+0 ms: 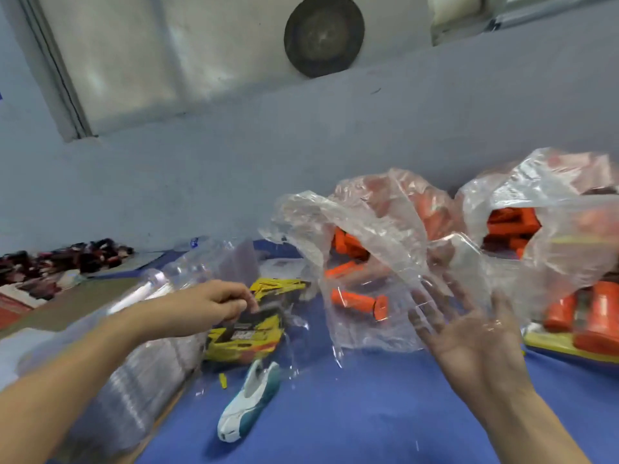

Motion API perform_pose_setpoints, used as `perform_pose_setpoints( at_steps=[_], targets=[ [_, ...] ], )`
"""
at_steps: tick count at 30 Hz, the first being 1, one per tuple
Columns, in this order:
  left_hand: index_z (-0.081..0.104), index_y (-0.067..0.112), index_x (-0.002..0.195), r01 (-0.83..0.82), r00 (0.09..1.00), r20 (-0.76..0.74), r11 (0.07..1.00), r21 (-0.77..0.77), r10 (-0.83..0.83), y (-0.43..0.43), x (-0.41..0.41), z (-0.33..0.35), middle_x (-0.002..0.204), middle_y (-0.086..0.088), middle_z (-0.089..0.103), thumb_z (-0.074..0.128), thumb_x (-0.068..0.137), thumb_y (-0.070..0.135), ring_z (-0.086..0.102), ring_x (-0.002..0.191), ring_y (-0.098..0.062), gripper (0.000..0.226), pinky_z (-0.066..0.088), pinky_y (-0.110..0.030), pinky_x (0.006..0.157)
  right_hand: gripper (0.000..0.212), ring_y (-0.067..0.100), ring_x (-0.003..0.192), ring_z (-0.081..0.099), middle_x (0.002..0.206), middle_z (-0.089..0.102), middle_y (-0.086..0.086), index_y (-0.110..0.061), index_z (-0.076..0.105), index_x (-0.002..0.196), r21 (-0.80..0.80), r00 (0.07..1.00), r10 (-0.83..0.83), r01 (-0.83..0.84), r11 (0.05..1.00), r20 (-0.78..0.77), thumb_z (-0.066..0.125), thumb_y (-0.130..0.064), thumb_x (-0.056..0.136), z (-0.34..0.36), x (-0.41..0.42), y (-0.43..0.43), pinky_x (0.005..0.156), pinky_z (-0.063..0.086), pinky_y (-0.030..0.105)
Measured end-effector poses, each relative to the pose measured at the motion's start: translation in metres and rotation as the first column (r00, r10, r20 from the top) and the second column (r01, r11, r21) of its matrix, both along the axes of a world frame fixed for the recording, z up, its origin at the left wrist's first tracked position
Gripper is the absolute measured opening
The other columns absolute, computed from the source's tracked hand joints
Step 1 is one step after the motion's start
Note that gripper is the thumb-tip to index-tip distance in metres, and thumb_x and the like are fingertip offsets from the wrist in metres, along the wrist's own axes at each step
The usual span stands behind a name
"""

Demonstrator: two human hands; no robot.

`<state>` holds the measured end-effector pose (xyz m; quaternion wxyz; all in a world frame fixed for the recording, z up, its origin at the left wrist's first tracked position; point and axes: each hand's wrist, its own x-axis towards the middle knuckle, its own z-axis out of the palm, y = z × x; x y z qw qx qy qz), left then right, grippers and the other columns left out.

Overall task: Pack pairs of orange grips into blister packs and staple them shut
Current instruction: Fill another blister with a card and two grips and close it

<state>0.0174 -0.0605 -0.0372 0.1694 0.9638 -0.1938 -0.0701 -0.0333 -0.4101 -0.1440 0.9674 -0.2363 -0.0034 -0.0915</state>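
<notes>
We count two hands, both over the blue tabletop [368,413]. The left hand [217,303] reaches in from the left edge, its fingers curled and pinching the top of one stack of yellow-and-black cards [248,333]. The right hand [469,336] is held up with its palm showing and fingers spread straight, gripping nothing. Clear film from the nearest bag [355,262] hangs in front of its fingertips, and we cannot tell whether they touch it.

We count three clear bags of orange grips along the far edge by the wall: the nearest one, the middle bag [402,202] behind it, and the right bag [536,212] toward the far right corner. The grips inside are too jumbled to count, but one lone grip [358,301] lies at the bottom of the nearest bag. Two more orange grips [589,316] sit on a yellow card at the right edge.

One white-and-teal stapler [248,403] lies near the cards, apart from both hands. One bagged stack of clear blister packs [144,346] runs along the left edge under the left forearm. Bare blue surface lies open between the stapler and the right forearm, down to the near edge.
</notes>
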Motion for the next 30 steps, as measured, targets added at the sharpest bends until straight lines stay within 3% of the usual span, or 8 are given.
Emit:
perform_pose_setpoints(
  at_steps=[3, 12, 16, 18, 20, 22, 26, 30],
  targets=[
    [0.066, 0.031, 0.102, 0.02, 0.998, -0.064, 0.999, 0.046, -0.017, -0.015, 0.014, -0.022, 0.098, -0.001, 0.07, 0.052, 0.102, 0.025, 0.061, 0.085, -0.017, 0.015, 0.05, -0.031, 0.085, 0.05, 0.028, 0.109, 0.068, 0.126, 0.067, 0.008, -0.022, 0.065, 0.119, -0.019, 0.996, -0.022, 0.021, 1.0, -0.083, 0.046, -0.055, 0.088, -0.005, -0.005, -0.024, 0.093, 0.051, 0.044],
    [0.065, 0.018, 0.097, 0.054, 0.993, -0.1, 0.999, -0.001, -0.054, -0.032, 0.032, -0.048, 0.066, 0.01, 0.06, 0.052, 0.102, 0.025, 0.049, 0.064, -0.005, 0.016, 0.043, -0.021, 0.067, 0.047, 0.026, 0.095, 0.072, 0.11, 0.073, 0.008, -0.019, 0.068, 0.111, -0.141, 0.949, -0.152, 0.117, 0.983, -0.276, 0.034, -0.049, 0.097, -0.012, -0.019, -0.059, 0.095, 0.048, 0.047],
    [0.064, 0.018, 0.095, 0.069, 0.992, -0.103, 0.998, 0.008, -0.068, -0.033, 0.031, -0.051, 0.067, 0.011, 0.059, 0.051, 0.102, 0.026, 0.047, 0.063, -0.003, 0.016, 0.042, -0.019, 0.064, 0.038, 0.024, 0.095, 0.069, 0.107, 0.073, 0.006, -0.022, 0.065, 0.104, -0.277, 0.886, -0.294, 0.2, 0.94, -0.358, 0.035, -0.044, 0.098, -0.007, -0.027, -0.068, 0.08, 0.05, 0.038],
    [0.063, 0.017, 0.094, 0.075, 0.99, -0.122, 0.997, -0.013, -0.076, -0.036, 0.029, -0.058, 0.07, 0.01, 0.057, 0.051, 0.102, 0.027, 0.046, 0.064, -0.006, 0.018, 0.043, -0.022, 0.064, 0.03, 0.025, 0.097, 0.065, 0.114, 0.069, 0.006, -0.023, 0.065, 0.106, -0.612, 0.772, -0.554, 0.284, 0.738, -0.31, 0.038, -0.034, 0.098, -0.009, -0.031, -0.069, 0.077, 0.045, 0.037],
    [0.063, 0.019, 0.095, 0.067, 0.985, -0.153, 0.995, -0.068, -0.076, -0.043, 0.026, -0.068, 0.068, 0.011, 0.055, 0.05, 0.102, 0.027, 0.046, 0.062, -0.007, 0.017, 0.043, -0.024, 0.063, 0.027, 0.027, 0.103, 0.055, 0.118, 0.064, 0.005, -0.024, 0.063, 0.113, -0.918, 0.584, -0.811, 0.341, 0.201, 0.04, 0.042, -0.025, 0.096, -0.013, -0.034, -0.067, 0.083, 0.041, 0.041],
    [0.065, 0.025, 0.096, 0.076, 0.987, -0.133, 0.995, -0.068, -0.084, -0.055, 0.025, -0.08, 0.065, 0.017, 0.056, 0.05, 0.102, 0.028, 0.046, 0.059, -0.001, 0.017, 0.043, -0.02, 0.06, 0.03, 0.018, 0.1, 0.048, 0.11, 0.059, -0.004, -0.025, 0.062, 0.115, -0.895, 0.515, -0.757, 0.397, -0.205, 0.402, 0.042, -0.023, 0.093, -0.009, -0.04, -0.057, 0.09, 0.038, 0.043],
    [0.066, 0.032, 0.098, 0.126, 0.982, -0.13, 0.986, -0.111, -0.14, -0.092, 0.024, -0.104, 0.072, 0.017, 0.059, 0.049, 0.101, 0.031, 0.051, 0.067, 0.0, 0.017, 0.044, -0.019, 0.067, 0.028, 0.013, 0.095, 0.053, 0.108, 0.063, -0.009, -0.027, 0.062, 0.118, -0.829, 0.701, -0.443, 0.462, -0.315, 0.559, 0.05, -0.018, 0.095, -0.005, -0.041, -0.027, 0.091, 0.041, 0.037],
    [0.064, 0.031, 0.099, 0.154, 0.984, -0.074, 0.981, -0.115, -0.163, -0.135, 0.024, -0.126, 0.07, 0.019, 0.058, 0.049, 0.101, 0.032, 0.051, 0.067, 0.0, 0.015, 0.045, -0.027, 0.072, 0.031, 0.017, 0.113, 0.053, 0.122, 0.059, -0.012, -0.033, 0.056, 0.127, -0.821, 0.893, -0.181, 0.279, -0.498, 0.413, 0.049, -0.026, 0.097, -0.022, -0.03, -0.004, 0.099, 0.037, 0.034]
  ],
)
